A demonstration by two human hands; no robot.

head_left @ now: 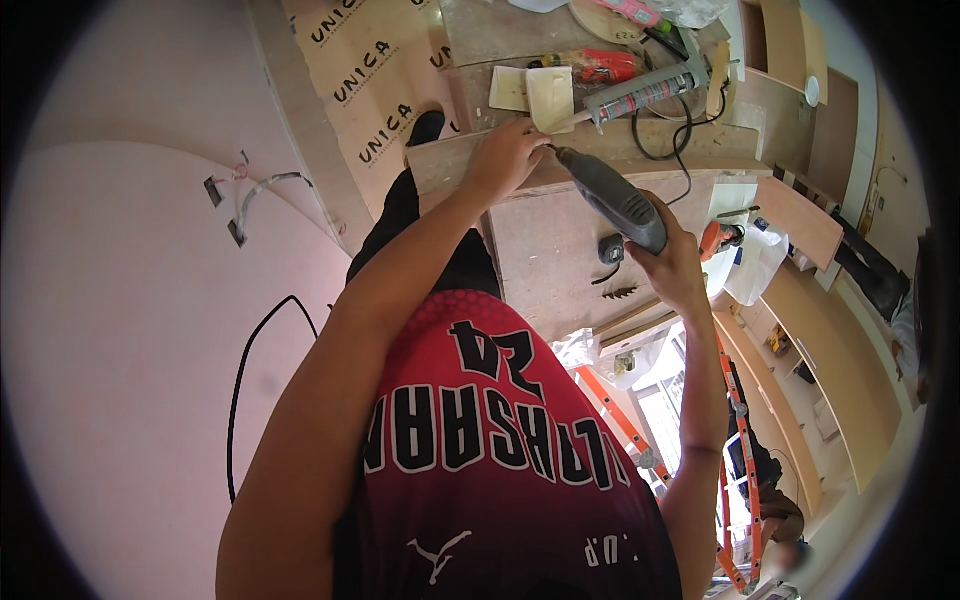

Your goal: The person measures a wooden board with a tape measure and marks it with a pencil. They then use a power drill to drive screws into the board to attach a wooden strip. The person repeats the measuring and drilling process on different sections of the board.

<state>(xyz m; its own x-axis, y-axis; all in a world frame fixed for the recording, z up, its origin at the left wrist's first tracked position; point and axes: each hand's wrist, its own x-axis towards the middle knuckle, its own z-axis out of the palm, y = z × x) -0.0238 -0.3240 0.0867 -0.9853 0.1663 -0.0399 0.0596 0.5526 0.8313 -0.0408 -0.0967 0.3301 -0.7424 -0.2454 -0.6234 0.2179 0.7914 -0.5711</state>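
A grey rotary tool [612, 197] rests in my right hand [672, 258], whose fingers wrap its rear end. The tool points up and to the left, its narrow nose close to my left hand [507, 157]. The fingertips of that hand are pinched together right by the tip; what they hold, if anything, is too small to make out. Both hands are over the edge of a wooden board [590, 152]. Just beyond the tip lie pale yellow folded sheets [550, 98] and a caulking gun [645, 97] with a printed tube.
A black cable [686, 150] loops over the board. Below it are a small dark tape measure [610, 250], a dark spiral bit [620, 293] and an orange tool [722, 240]. An orange ladder [745, 470] stands lower right, near other people. Wires hang from the left wall [120, 300].
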